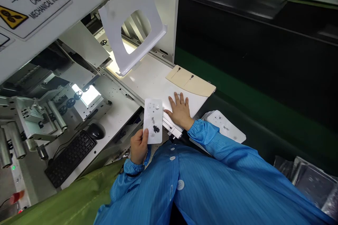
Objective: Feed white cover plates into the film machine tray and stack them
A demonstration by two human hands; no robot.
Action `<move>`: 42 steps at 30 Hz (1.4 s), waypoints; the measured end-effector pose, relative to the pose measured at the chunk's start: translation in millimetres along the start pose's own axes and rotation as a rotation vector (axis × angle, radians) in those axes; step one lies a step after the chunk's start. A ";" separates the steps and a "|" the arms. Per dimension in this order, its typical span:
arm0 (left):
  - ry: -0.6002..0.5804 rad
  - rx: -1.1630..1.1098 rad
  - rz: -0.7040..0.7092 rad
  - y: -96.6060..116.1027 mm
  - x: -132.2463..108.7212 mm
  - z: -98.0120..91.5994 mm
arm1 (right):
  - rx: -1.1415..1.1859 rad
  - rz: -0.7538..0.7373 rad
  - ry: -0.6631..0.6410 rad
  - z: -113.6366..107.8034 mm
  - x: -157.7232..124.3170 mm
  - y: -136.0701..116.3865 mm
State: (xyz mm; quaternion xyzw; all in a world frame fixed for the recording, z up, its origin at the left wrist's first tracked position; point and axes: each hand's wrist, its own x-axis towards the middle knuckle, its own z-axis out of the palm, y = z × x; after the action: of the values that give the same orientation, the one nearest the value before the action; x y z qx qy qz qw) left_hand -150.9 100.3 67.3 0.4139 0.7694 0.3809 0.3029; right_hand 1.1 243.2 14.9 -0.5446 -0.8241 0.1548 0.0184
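Observation:
My left hand (139, 146) grips the lower left edge of a white rounded panel (149, 112) between thumb and fingers. The panel carries small round marks or holes, dark characters and a black figure. Flat on the white work surface (148, 81) lies my right hand (181, 110), fingers spread, just in front of a cream curved plate (192, 81) with two small dark fittings. Whether anything thin lies under the right palm I cannot tell. Beside my right sleeve rests a stack of similar white panels (224, 126), partly covered by the arm.
A white cover with a large opening (157, 28) overhangs the work surface. Machine rollers (56, 116), a black keyboard (71, 156) and a mouse (95, 131) are at left. A dark conveyor belt (250, 66) runs along the right. Plastic-wrapped items (311, 182) lie at lower right.

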 end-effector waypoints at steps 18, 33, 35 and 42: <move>0.022 -0.039 -0.002 3.8 -2.0 1.4 | 0.003 0.023 0.023 4.0 7.1 -6.4; 0.043 0.014 0.043 -0.1 -2.5 2.2 | 0.267 -0.196 0.274 -16.9 -17.2 0.9; 0.053 0.037 0.083 3.4 -0.9 4.7 | 0.465 -0.279 0.347 -28.2 -31.0 4.4; 0.066 0.031 0.256 31.6 -1.9 24.5 | 0.488 -0.456 0.380 -57.1 -77.3 -6.4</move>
State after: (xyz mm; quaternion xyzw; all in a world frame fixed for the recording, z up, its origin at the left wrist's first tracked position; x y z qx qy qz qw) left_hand -118.0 118.5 81.1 0.5007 0.7256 0.4178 0.2198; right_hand 38.2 184.5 81.7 -0.3460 -0.8449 0.2347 0.3338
